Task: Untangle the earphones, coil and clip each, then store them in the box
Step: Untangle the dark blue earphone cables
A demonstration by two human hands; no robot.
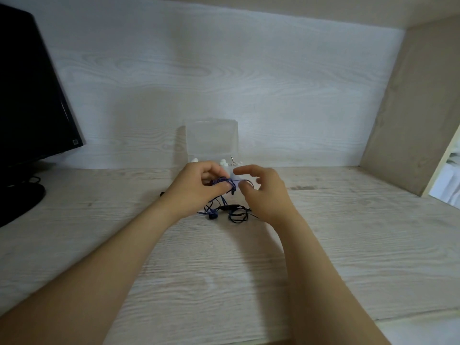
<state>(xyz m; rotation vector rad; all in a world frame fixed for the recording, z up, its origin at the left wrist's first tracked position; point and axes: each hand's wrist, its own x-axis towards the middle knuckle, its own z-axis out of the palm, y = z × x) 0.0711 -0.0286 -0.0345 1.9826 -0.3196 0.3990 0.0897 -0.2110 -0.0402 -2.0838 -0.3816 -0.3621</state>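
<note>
Head view. The left hand [196, 185] is raised just above the desk [224, 282], its thumb and curled fingers pinching a small bunch of blue cord [225, 181]. From this pinch one strand runs level to the right, into the gap between the forefinger and thumb of the right hand [263, 192]. The right hand is spread and relaxed, with the forefinger reaching out over the strand. It grips nothing, and whether the thumb touches the strand cannot be told.

Below the left hand's pinch more cord hangs down to a loose tangle [234, 211] on the desk, just under and between the two hands. In the tangle, blue and black cords cross, and a dark earbud lies at its left edge.

Just behind the hands stands the clear box [211, 140] with its lid upright against the back wall. Small white pieces show at its near rim, too blurred to identify. A dark monitor [29, 95] stands at far left.
</note>
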